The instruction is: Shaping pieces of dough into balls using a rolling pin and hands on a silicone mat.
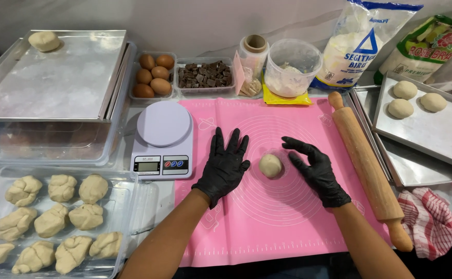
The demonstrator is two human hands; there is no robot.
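A small round dough ball (271, 166) rests on the pink silicone mat (267, 227). My right hand (313, 170), in a black glove, curves beside the ball's right side with fingers apart, just off it. My left hand (225, 166), also gloved in black, lies flat and spread on the mat to the ball's left, holding nothing.
A wooden rolling pin (368, 168) lies along the mat's right edge. A white scale (163, 139) sits left of the mat. A clear tub (133, 191) holds several rough dough pieces. Metal trays (437, 132) at right carry three shaped balls. Eggs (152, 77), chocolate chunks (204, 75) and flour bags stand behind.
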